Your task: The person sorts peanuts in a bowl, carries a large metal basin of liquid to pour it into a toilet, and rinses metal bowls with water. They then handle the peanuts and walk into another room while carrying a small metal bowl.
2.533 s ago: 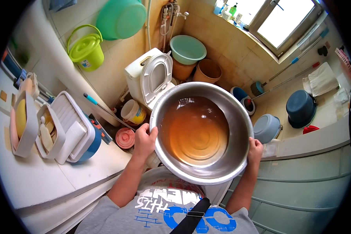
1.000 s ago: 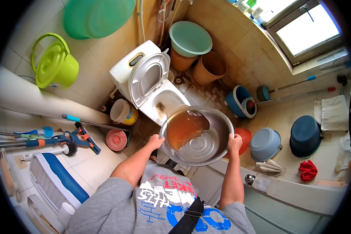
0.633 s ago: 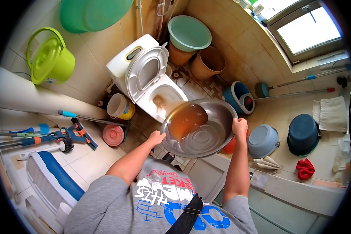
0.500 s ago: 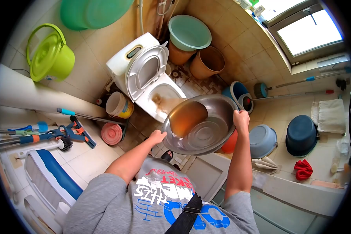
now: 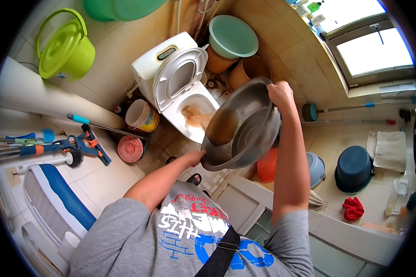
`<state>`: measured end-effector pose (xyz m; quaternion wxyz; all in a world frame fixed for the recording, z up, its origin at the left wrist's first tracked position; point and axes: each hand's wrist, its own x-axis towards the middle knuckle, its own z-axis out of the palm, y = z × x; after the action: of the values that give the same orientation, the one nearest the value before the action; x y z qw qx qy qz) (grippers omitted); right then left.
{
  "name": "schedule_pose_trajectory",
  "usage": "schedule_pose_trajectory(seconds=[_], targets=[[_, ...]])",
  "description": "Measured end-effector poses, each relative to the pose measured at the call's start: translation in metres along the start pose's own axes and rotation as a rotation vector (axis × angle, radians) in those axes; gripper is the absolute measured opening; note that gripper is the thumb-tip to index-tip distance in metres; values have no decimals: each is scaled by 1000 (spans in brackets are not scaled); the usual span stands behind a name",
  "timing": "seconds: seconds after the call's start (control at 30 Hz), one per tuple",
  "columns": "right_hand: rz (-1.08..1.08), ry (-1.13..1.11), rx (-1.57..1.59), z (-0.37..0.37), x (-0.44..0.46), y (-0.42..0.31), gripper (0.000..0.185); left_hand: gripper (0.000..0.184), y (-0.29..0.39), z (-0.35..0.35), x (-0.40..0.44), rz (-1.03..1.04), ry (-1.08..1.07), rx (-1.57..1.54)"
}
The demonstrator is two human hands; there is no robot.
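A large metal basin (image 5: 259, 138) is tilted steeply toward the toilet (image 5: 171, 108), with brown water (image 5: 223, 127) pooled at its lower side. Some of that water streams over the rim into the toilet bowl, whose lid and seat are raised. My left hand (image 5: 196, 158) grips the basin's near left rim. Higher up, my right hand (image 5: 281, 93) is closed on the raised right rim. The fingers under the rim are partly hidden on both hands.
Beside the toilet stand a white bucket (image 5: 142, 115) and a pink lid (image 5: 130, 149). A green basin (image 5: 233, 37) rests on brown buckets behind. Mops and brushes (image 5: 69, 147) lie left; a dark blue basin (image 5: 354, 168) and red cloth (image 5: 353, 208) are on the right.
My right hand has risen, tipping the basin more steeply. Less water remains in it, and the stream into the toilet is plainer. The view has shifted slightly.
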<state>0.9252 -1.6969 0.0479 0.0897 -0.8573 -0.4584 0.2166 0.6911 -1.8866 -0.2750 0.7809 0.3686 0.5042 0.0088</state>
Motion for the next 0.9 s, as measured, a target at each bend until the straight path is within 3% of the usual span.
schedule_pose_trajectory(seconds=[0.1, 0.2, 0.4, 0.47, 0.53, 0.6, 0.7, 0.77, 0.8, 0.9], targets=[[-87, -14, -79, 3, -3, -42, 36, 24, 0, -1, -7, 194, -122, 109], [-191, -25, -157, 10, -17, -87, 41, 22, 8, 0, -10, 197, -216, -79], [-353, -81, -220, 28, -54, -146, 39, 30, 8, 33, 9, -73, -239, -508], [-319, -65, -215, 26, -53, -135, 38, 35, 6, 35, 5, -53, -233, -423], [-269, -33, -151, 14, -49, -102, 40, 34, 15, 36, -8, -62, -154, -304], [-289, 5, -294, 13, -10, -35, 40, 35, 10, 40, -7, -42, -85, -65], [-204, 93, -112, -3, -11, 86, 37, 42, 7, 45, -13, -69, -3, 120], [-205, 138, 28, -9, -45, 161, 39, 53, 0, 51, -11, -154, 75, 286], [-124, 138, 79, -11, -70, 193, 38, 55, -8, 53, -10, -73, 135, 359], [142, 160, 11, 7, -148, 278, 44, 55, -22, 48, -6, -101, 201, 557]])
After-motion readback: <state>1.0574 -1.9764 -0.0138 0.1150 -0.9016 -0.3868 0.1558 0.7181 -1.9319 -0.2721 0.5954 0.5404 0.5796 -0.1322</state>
